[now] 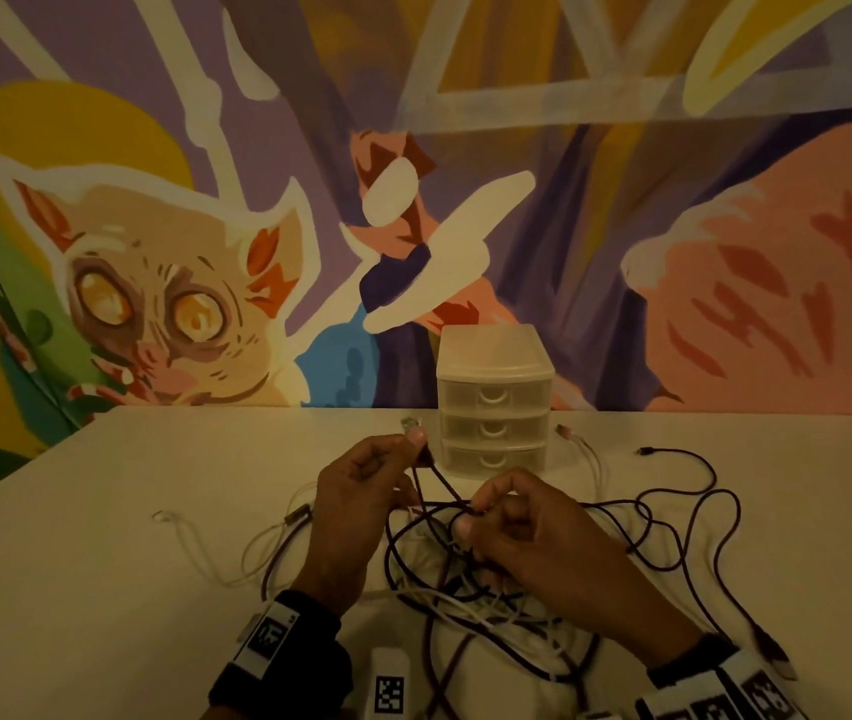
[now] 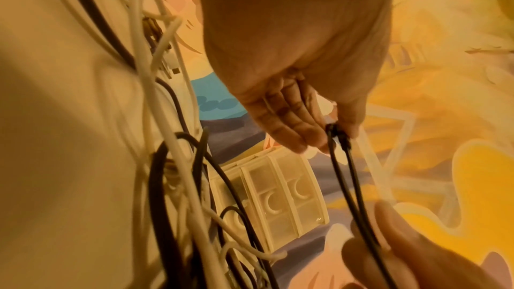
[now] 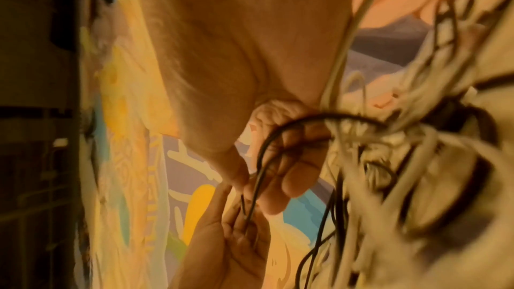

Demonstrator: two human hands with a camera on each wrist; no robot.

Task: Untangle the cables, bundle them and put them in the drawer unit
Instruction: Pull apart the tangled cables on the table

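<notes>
A tangle of dark cables point(image 1: 559, 517) and white cables point(image 1: 476, 610) lies on the white table point(image 1: 102, 589) in front of me. My left hand point(image 1: 361, 491) pinches a folded bend of a dark cable point(image 2: 338, 133) between thumb and fingers, raised above the pile. My right hand point(image 1: 528, 527) grips the same dark cable point(image 3: 267, 146) lower down, close to the left hand. The small translucent three-drawer unit point(image 1: 494, 402) stands just beyond my hands, all drawers closed; the left wrist view shows the drawer unit point(image 2: 278, 197) too.
A painted mural wall rises right behind the table's far edge. Loose cable ends trail to the left point(image 1: 164, 517) and right point(image 1: 673, 454) of the pile. A white tagged block point(image 1: 387, 683) sits at the near edge between my wrists.
</notes>
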